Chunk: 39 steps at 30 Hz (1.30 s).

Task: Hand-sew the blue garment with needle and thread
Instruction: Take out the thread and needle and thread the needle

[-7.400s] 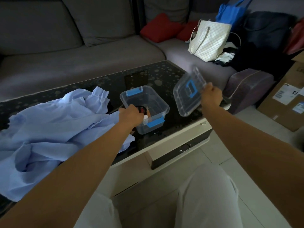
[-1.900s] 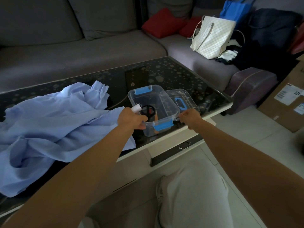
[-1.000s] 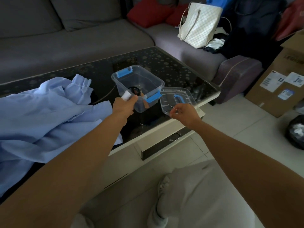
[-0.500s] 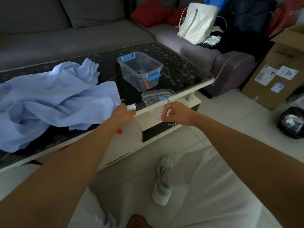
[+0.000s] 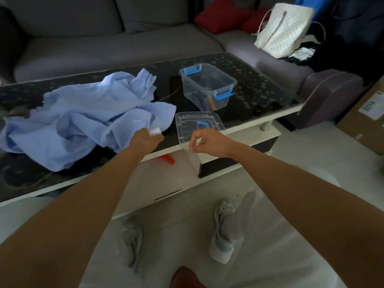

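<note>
Blue garment (image 5: 83, 121) lies in a crumpled heap on the left half of the dark glass counter (image 5: 261, 96), one gathered edge sticking up toward the sofa (image 5: 104, 44) and its near folds reaching close to the front edge.

The person's left hand (image 5: 145, 140) is just at that front edge, right beside the cloth, with its fingers (image 5: 158, 138) curled around a white thread spool (image 5: 155, 131) whose end pokes out above the knuckles. The right hand (image 5: 205, 142) hangs a little to the right, apart from the left, in front of the counter edge. Its thumb and forefinger are pressed tip to tip and the other fingers are curled in. I cannot tell whether anything is held in that pinch; it would be too fine to see from here.

A clear lid (image 5: 197, 125) with a blue handle lies flat on the counter just behind the right hand. Behind it stands an open clear box (image 5: 207, 86) with blue latches, holding something orange and something dark that I cannot make out.

A red piece (image 5: 167, 159) shows under the counter's lip. Two socked feet (image 5: 225, 225) rest on the pale floor. Red cushions (image 5: 222, 15) and a white bag (image 5: 284, 30) sit on the sofa, and a cardboard carton (image 5: 363, 115) stands at the right.
</note>
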{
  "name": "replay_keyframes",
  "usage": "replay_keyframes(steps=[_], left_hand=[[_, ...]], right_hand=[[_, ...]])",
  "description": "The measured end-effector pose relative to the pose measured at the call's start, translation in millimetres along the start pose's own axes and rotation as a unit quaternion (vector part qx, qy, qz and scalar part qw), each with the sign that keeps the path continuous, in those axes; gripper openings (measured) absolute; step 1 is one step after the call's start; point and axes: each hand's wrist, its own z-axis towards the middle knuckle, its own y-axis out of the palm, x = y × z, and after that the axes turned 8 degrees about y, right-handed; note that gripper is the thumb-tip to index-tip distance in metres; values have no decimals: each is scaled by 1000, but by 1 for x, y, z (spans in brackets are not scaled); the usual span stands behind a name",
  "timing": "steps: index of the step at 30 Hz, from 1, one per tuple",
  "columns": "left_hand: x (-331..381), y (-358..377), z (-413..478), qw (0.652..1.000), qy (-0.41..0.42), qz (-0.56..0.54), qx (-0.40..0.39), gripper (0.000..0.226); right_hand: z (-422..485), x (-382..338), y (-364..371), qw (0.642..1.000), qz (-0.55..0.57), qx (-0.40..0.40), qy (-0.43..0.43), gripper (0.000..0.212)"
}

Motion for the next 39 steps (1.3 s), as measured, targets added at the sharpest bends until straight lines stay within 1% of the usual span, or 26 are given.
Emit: replay_keyframes(steps=[3, 5, 6, 8, 10, 12, 14, 15, 16, 17, 18, 19, 21, 22, 25, 28, 29, 31, 33, 36, 38, 39], left_hand=[[-6, -9, 8, 1000, -17, -9, 17, 54], [-13, -13, 13, 999, -32, 17, 11, 54], [-16, -15, 16, 999, -32, 32, 10, 54], [-19, -20, 21, 999, -23, 30, 22, 48], [-20, -24, 24, 999, -18, 15, 25, 43], [-19, -28, 24, 999, -28, 12, 26, 49], [-16, -27, 20, 997, -29, 55, 42, 65], [-14, -26, 19, 996, -23, 75, 52, 64], [-10, -24, 17, 995, -9, 83, 62, 55], [-6, -22, 16, 995, 9, 70, 67, 43], [-1, -20, 16, 996, 28, 39, 74, 33], [4, -18, 16, 996, 43, 7, 80, 29], [12, -14, 16, 994, 69, -34, 83, 26], [16, -12, 17, 993, 77, -41, 76, 26], [24, -5, 25, 992, 107, -39, 46, 23], [27, 1, 35, 994, 95, -33, 37, 30], [28, 3, 38, 995, 85, -37, 42, 32], [31, 5, 43, 995, 66, -47, 55, 31], [32, 7, 47, 995, 49, -57, 64, 29], [29, 10, 52, 995, 45, -70, 58, 27], [28, 12, 52, 995, 52, -73, 45, 27], [28, 12, 52, 995, 53, -72, 37, 27]], right_hand=[[24, -5, 14, 1000, -8, 6, -8, 3], [40, -5, 23, 1000, -13, 5, -7, 1], [47, -6, 27, 1000, -17, 4, -7, 4], [57, -8, 33, 1000, -17, 6, -9, 7], [68, -11, 36, 1000, -16, 7, -14, 5], [79, -12, 36, 1000, -14, 19, -9, 6], [88, -12, 33, 1000, -2, 26, 1, 7], [90, -12, 31, 1000, 6, 16, 9, 4], [90, -13, 28, 1000, 15, 3, 20, 3], [90, -12, 25, 999, 28, -9, 35, 8], [91, -11, 22, 997, 47, -15, 51, 12], [91, -11, 18, 995, 78, -8, 68, 15], [94, -11, 8, 987, 128, 44, 92, 20], [97, -9, 3, 983, 136, 78, 97, 21], [101, -2, -10, 977, 107, 136, 121, 16], [103, 2, -10, 974, 86, 160, 136, 3], [104, 2, -8, 975, 67, 165, 131, 1], [106, 3, -6, 980, -4, 169, 106, 2], [107, 5, -6, 982, -52, 161, 86, 6], [107, 8, -8, 986, -67, 125, 89, 7], [110, 10, -10, 985, -68, 128, 94, 4], [112, 10, -12, 984, -49, 138, 104, 3]])
